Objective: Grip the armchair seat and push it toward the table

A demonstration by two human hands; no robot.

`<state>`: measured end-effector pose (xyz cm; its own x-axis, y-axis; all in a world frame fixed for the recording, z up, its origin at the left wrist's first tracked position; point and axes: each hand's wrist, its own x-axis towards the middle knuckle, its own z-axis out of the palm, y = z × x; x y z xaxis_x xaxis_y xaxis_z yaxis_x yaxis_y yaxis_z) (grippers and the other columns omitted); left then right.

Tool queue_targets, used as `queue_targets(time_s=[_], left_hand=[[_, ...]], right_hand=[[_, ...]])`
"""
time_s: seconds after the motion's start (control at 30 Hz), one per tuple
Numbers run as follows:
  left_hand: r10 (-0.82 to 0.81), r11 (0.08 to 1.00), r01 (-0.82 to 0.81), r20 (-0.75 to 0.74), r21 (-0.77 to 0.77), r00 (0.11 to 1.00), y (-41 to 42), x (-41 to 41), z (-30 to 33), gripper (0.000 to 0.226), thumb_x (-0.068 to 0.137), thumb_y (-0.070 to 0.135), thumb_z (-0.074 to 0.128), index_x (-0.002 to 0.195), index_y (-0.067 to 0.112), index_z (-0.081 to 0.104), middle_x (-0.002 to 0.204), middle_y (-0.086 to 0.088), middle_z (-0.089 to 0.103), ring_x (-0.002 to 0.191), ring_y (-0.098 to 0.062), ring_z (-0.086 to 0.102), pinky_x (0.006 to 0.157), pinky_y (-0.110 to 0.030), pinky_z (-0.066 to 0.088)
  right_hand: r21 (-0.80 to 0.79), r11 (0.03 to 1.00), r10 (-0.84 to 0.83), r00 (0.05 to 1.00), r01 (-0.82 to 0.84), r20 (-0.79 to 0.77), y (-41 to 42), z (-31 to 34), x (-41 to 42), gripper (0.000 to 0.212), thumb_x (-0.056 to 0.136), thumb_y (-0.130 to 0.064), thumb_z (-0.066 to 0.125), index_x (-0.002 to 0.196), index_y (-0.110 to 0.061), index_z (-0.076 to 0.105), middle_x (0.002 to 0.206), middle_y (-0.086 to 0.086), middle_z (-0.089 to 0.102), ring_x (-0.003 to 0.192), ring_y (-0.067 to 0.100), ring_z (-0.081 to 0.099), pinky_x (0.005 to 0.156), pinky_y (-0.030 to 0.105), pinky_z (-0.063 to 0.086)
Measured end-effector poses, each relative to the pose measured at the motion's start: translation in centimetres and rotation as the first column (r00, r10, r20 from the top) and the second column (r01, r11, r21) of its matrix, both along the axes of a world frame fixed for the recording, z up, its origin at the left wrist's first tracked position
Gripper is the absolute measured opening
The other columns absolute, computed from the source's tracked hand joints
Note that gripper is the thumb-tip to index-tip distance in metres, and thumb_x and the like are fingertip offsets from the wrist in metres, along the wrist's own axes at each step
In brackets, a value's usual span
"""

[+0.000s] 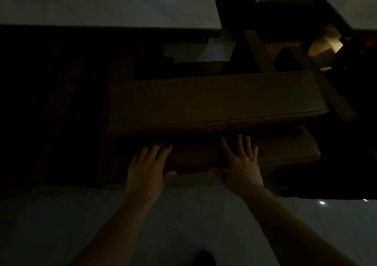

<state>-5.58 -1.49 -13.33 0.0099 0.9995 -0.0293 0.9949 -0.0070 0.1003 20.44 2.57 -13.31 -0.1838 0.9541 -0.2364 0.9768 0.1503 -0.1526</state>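
Note:
The scene is very dark. Two brown seat cushions lie stacked in front of me. The upper cushion (214, 100) is long and flat. The lower cushion (285, 153) sticks out beneath it toward me. My left hand (148, 167) lies flat on the lower cushion's front face with fingers spread, thumb under its near edge. My right hand (240, 163) presses flat on the same face, fingers straight and reaching up to the seam under the upper cushion.
A dark wooden frame (61, 112) stretches to the left of the cushions. More dark wooden furniture parts (295, 61) stand behind and to the right. Pale tiled floor (183, 225) lies below my arms, and a pale surface (102, 0) fills the top left.

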Motion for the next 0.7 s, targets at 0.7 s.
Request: queue_targets(time_s=[0.7], left_hand=[[-0.099,0.994,0.105,0.256,-0.007,0.961,-1.9,5.5,12.3,0.083,0.084,0.071,0.049,0.151,0.035,0.016,0.158,0.006,0.021,0.144,-0.019,0.02,0.116,-0.042,0.026]], right_hand=[[-0.117,0.986,-0.108,0.992,0.116,0.067,-5.9,13.5,3.6,0.097,0.089,-0.053,0.061,0.156,-0.036,-0.007,0.166,0.01,-0.008,0.152,0.031,-0.007,0.123,0.054,0.01]])
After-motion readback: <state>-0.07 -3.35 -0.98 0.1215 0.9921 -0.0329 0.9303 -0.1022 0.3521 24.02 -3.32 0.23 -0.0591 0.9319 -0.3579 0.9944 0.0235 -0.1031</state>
